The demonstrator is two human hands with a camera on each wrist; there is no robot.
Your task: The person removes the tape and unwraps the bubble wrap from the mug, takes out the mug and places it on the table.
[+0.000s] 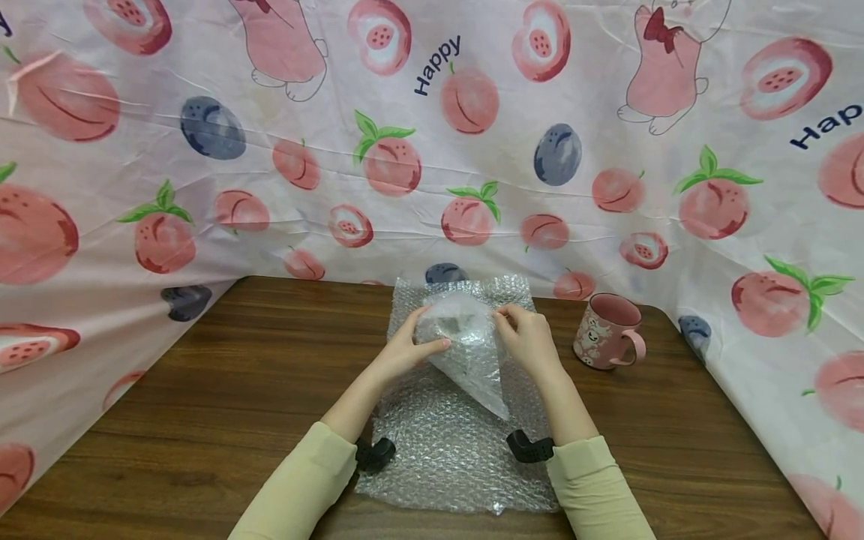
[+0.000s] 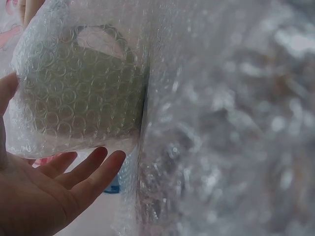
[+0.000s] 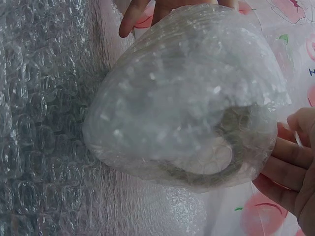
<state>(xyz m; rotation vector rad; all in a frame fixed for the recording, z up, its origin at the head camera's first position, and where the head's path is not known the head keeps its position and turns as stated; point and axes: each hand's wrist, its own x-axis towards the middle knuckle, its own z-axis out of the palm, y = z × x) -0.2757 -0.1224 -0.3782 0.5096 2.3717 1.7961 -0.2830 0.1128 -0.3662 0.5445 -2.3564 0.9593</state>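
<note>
A greenish mug [image 2: 83, 93] shows through a wrapping of clear bubble wrap [image 3: 157, 108]; its curved handle [image 3: 231, 169] is visible in the right wrist view. The bundle is held over a large flat sheet of bubble wrap [image 1: 452, 457] on the table. My left hand [image 1: 407, 349] holds the bundle's left side, with the thumb on the near face and the other fingers spread along the far side. At the right side, my right hand [image 1: 529, 337] pinches the wrapping between thumb and fingers. A loose corner of wrap hangs down toward me.
To the right of the sheet stands a pink mug [image 1: 607, 334] with a white pattern, its handle turned right. The dark wooden table [image 1: 270, 360] is bordered at the back and sides by a fruit-printed cloth [image 1: 418, 255]. Black wrist mounts [image 1: 529, 448] sit near both sleeves.
</note>
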